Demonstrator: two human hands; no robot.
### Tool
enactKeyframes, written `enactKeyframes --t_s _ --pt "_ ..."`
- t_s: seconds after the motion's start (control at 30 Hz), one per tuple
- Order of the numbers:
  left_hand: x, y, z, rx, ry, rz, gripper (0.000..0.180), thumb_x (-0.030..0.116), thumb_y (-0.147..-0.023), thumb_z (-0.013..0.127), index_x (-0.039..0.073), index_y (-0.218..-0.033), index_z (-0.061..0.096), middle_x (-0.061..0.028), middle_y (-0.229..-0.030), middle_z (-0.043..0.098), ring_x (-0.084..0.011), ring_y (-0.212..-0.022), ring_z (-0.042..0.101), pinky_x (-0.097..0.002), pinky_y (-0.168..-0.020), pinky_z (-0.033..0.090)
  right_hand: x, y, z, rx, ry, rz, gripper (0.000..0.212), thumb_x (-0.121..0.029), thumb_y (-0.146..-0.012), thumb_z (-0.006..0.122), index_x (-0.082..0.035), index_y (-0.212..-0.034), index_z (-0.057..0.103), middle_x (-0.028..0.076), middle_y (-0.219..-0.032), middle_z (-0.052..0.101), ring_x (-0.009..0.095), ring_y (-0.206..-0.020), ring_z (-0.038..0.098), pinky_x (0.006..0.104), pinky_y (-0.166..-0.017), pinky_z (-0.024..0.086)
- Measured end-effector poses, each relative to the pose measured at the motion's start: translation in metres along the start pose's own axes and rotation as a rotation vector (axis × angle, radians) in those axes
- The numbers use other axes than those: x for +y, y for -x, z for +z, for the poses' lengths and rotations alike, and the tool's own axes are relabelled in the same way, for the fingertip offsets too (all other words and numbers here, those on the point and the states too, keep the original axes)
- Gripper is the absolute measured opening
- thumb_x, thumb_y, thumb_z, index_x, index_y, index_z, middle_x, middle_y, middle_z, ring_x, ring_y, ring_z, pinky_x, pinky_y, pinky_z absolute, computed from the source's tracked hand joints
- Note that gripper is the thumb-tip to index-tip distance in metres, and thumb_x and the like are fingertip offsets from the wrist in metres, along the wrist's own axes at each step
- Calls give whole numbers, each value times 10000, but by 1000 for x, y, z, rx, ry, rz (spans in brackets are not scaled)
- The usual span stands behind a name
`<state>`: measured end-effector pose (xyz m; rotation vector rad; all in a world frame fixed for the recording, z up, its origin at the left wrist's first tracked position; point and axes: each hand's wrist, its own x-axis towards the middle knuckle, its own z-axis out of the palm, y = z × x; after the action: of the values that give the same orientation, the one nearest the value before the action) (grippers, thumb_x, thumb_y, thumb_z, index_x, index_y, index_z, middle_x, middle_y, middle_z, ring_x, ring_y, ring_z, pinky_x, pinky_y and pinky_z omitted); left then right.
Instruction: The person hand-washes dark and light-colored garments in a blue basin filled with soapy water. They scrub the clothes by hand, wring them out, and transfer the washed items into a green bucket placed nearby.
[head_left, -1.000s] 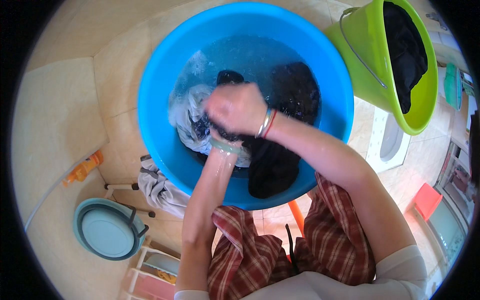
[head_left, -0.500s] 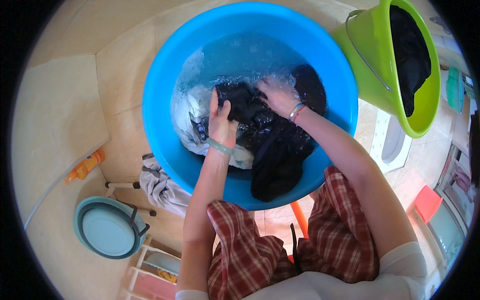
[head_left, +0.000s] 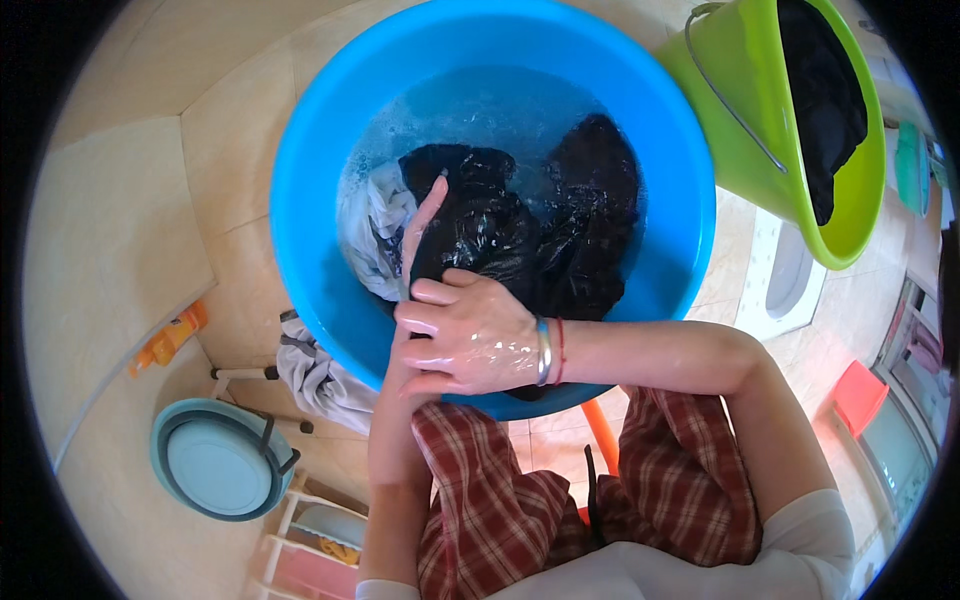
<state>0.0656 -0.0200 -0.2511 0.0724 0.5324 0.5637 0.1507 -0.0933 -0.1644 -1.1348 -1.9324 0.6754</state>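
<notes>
Orange bottle [head_left: 170, 337] at nine o'clock; pale blue basin [head_left: 218, 468] at eight; white squat toilet [head_left: 786, 276] at three.

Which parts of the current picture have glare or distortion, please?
Head view: small glints shine on the wet right hand and on the black cloth; head view: edges bow toward the black, rounded rim, as fisheye lenses do; head view: the floor on the right looks brightly lit.

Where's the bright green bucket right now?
In the head view, the bright green bucket, holding black cloth, is at the upper right, beside the right side of the big round blue plastic basin.
</notes>
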Motion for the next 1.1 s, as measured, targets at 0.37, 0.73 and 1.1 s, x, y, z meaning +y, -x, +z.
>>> enactKeyframes --t_s 0.37,0.73,1.1 --pt "12 5 -17 -26 204 3 396 336 -1025 444 43 -1245 596 -107 -1241 628 -242 -1117 614 -390 -986 491 27 -47 10 337 14 -38 245 -201 -738 751 -119 -644 540 25 -700 489 179 -606 588 304 -517 487" --pt "-9 0 8 580 -67 181 469 409 -1000 455 68 -1301 570 -95 -1319 597 -266 -1211 565 -430 -1046 439 149 -10 -17 196 305 611 211 -301 -910 580 -119 -870 678 102 -908 676 323 -831 661 424 -690 544" --pt "0 5 -2 489 -252 214 490 328 -1016 501 154 -1459 387 -93 -1447 467 -303 -1349 423 -575 -1081 348 175 39 -11 -208 504 776 352 -270 -908 624 -108 -1217 575 191 -1197 592 373 -1033 616 483 -847 527"
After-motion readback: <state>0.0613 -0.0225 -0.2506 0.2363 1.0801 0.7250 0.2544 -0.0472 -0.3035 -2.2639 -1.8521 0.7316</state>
